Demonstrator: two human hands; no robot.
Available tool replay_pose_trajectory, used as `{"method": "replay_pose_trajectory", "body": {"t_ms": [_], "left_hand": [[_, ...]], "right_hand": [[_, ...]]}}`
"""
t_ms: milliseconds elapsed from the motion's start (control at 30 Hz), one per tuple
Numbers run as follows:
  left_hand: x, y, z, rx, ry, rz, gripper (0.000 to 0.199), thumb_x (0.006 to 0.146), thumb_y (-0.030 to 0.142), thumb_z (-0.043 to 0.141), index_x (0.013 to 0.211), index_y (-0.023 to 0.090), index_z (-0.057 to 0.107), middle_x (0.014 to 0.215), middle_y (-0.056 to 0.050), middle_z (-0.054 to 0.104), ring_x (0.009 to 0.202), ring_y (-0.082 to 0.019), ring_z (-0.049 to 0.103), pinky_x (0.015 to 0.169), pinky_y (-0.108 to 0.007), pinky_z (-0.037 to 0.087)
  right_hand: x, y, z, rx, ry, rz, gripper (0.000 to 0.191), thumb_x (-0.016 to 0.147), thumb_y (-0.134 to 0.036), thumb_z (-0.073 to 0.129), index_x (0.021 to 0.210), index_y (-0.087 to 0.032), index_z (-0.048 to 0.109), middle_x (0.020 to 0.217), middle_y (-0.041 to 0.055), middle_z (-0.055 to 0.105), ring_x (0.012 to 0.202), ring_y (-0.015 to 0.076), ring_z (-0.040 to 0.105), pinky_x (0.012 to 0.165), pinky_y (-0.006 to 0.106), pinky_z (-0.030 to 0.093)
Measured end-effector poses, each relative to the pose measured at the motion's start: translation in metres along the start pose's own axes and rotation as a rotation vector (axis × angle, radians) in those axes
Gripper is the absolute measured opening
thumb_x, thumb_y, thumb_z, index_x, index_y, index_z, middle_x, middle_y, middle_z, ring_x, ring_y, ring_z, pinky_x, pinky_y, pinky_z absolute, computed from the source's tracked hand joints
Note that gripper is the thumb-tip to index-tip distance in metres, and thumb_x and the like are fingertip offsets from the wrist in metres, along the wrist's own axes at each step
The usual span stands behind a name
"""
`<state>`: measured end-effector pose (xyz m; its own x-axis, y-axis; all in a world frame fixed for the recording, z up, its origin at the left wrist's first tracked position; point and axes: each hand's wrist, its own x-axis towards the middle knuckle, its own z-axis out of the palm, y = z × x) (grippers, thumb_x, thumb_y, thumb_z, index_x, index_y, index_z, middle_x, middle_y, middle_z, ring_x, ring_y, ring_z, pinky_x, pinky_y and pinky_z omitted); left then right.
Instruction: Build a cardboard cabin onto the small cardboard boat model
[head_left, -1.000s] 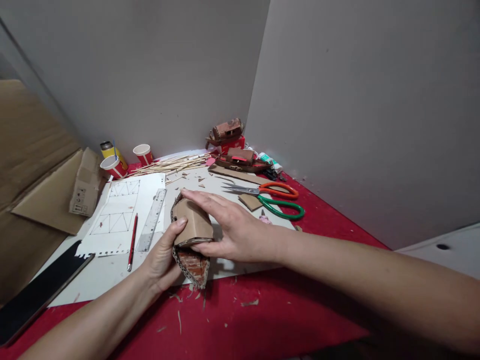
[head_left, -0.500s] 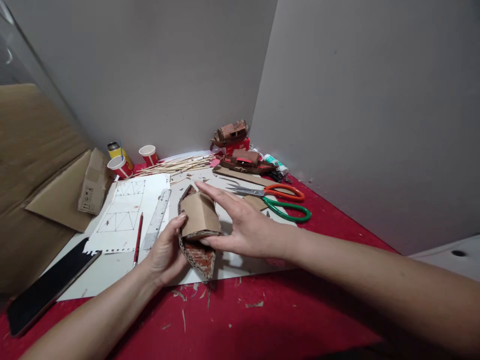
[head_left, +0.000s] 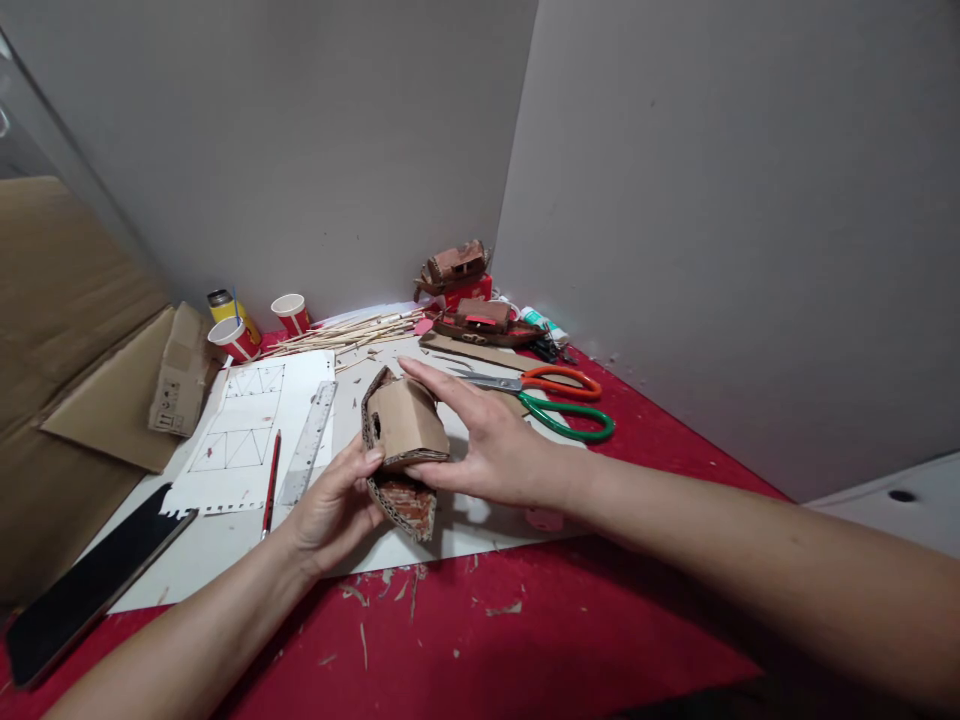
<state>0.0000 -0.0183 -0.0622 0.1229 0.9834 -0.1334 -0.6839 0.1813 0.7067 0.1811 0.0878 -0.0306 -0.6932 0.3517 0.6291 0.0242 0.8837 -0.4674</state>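
Between my hands is a small cardboard model boat [head_left: 405, 508], its corrugated edge showing and reddish brown inside. A bent piece of plain cardboard, like a cabin roof [head_left: 411, 420], sits over its middle, with a dark hole in the side near my left thumb. My left hand [head_left: 337, 510] grips the hull from the left, thumb on the rim. My right hand [head_left: 495, 440] spans the cabin roof from the right, index finger at its far end and thumb at its near end. The fingers under the hull are hidden.
Scissors [head_left: 532, 385] with orange and green handles lie right of the boat. A ruler [head_left: 309, 440], pencil [head_left: 271, 485], drawn sheet [head_left: 244, 410] and phone [head_left: 90, 580] are at left. Behind are sticks [head_left: 352, 332], paper cups [head_left: 291, 312] and two brown model boats [head_left: 480, 318].
The boat has tilted slightly in my hands, and the dark hole in the cabin's side shows more clearly. My left thumb sits a little lower. The view has shifted slightly.
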Motion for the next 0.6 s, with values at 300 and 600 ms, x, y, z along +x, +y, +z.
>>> {"method": "replay_pose_trajectory", "body": {"t_ms": [300,600], "left_hand": [[0.006,0.004,0.009,-0.019,0.189,0.012,0.038,0.082,0.034,0.068,0.114,0.014,0.064,0.090,-0.008,0.075,0.097,-0.027,0.070,0.096,-0.040,0.050],[0.008,0.006,0.005,-0.073,0.278,0.011,0.039,0.079,0.040,0.072,0.108,0.015,0.067,0.088,-0.007,0.076,0.074,-0.020,0.071,0.071,-0.031,0.057]], "right_hand": [[0.000,-0.015,0.008,-0.026,-0.109,-0.115,0.084,0.081,-0.027,0.071,0.152,-0.013,0.028,0.147,0.0217,0.045,0.138,0.0279,0.041,0.113,0.047,0.036],[0.003,-0.012,0.011,-0.118,-0.136,-0.247,0.067,0.092,-0.045,0.059,0.144,-0.007,0.042,0.152,0.0263,0.038,0.146,0.0284,0.029,0.117,0.048,0.029]]}}
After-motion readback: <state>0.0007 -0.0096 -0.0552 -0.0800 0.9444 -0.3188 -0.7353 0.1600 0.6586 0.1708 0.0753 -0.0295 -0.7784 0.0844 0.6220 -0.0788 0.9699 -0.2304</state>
